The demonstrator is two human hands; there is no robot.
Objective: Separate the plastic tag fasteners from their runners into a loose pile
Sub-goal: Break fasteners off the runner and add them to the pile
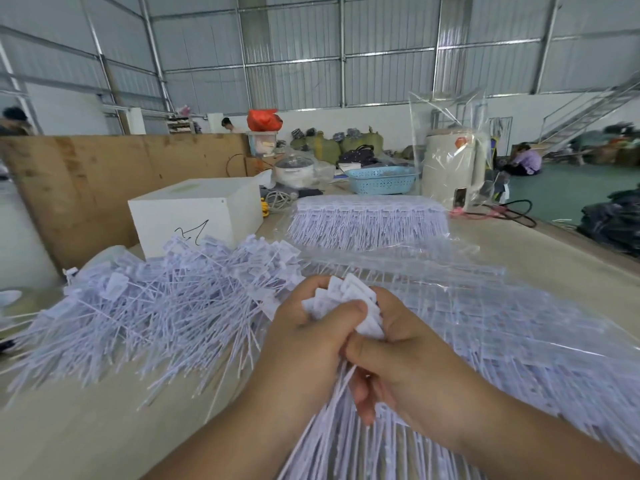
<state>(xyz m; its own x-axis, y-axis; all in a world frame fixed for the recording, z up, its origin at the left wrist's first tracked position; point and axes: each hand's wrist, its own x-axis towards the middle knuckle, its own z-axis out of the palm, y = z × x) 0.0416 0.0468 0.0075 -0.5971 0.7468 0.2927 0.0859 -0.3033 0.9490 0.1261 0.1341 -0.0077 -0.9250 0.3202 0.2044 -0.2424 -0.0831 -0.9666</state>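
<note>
gripping one bunch of tag fasteners (349,303) above the table (104,427) — left hand (311,341) and right hand (408,368) both curled round it, thumbs pressing; loose pile (166,306) just left, sheets still on runners (370,220) behind.

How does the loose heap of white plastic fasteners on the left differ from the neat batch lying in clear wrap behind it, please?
The loose heap of white plastic fasteners lies tangled, stems pointing many ways; the neat batch in clear wrap keeps its stems parallel, in rows. The heap is bare on the table, while the batch sits on clear film. The heap spreads wider and nearer the hands. Both are white, thin-stemmed, with flat heads.
</note>
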